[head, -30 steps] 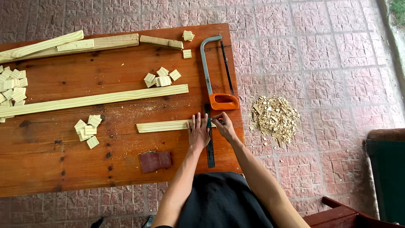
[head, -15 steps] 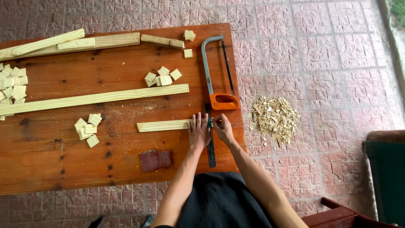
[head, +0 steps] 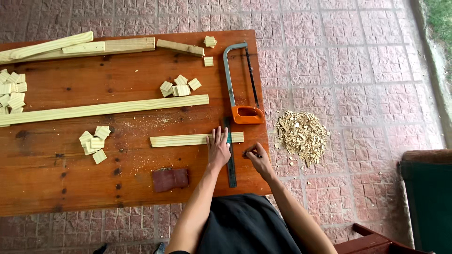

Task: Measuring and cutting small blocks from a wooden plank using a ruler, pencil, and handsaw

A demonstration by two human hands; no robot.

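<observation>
Left hand (head: 219, 148) lay flat, fingers spread, pressing short wood strip (head: 188, 139) and dark ruler (head: 230, 160) onto wooden table (head: 70, 188). Right hand (head: 258, 159), at 3 o'clock of ruler, pinched pencil (head: 254, 154). Hacksaw (head: 239, 84) lay at 12 o'clock.
</observation>
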